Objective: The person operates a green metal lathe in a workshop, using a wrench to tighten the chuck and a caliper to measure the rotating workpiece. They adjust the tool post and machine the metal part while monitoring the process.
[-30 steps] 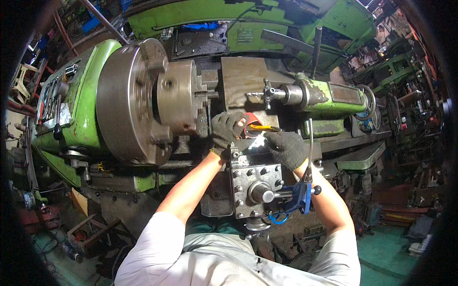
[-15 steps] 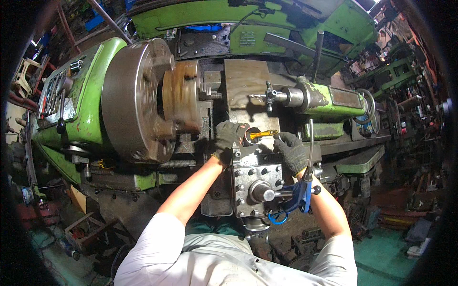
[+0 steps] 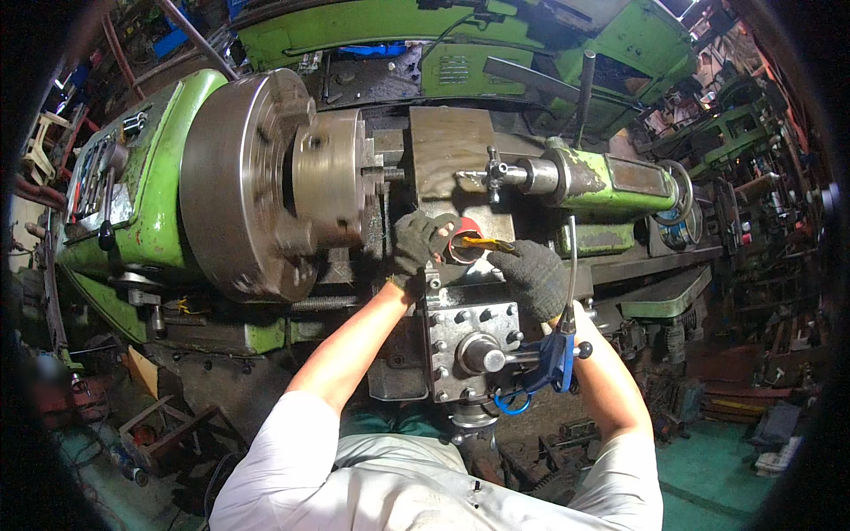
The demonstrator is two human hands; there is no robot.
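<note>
My left hand, in a dark knit glove, is closed at the left side of a small red cup, with its bent fingers at the rim. In my gloved right hand is a small brush with a yellow handle. Its dark head points left, inside the cup's mouth; how deep it reaches I cannot tell. Just nearer to me is the lathe's square tool post, studded with bolts. To the left, a large chuck holds a metal workpiece; both look blurred, as if turning.
A green tailstock with a drill bit stands to the right. A blue trigger-handled gun with a thin metal tube hangs beside my right forearm. Beyond the cup lies a flat metal plate. Tools lie on the headstock.
My right hand has moved slightly left, bringing the brush head over into the cup. My left hand has shifted up a little, and more of the red cup shows.
</note>
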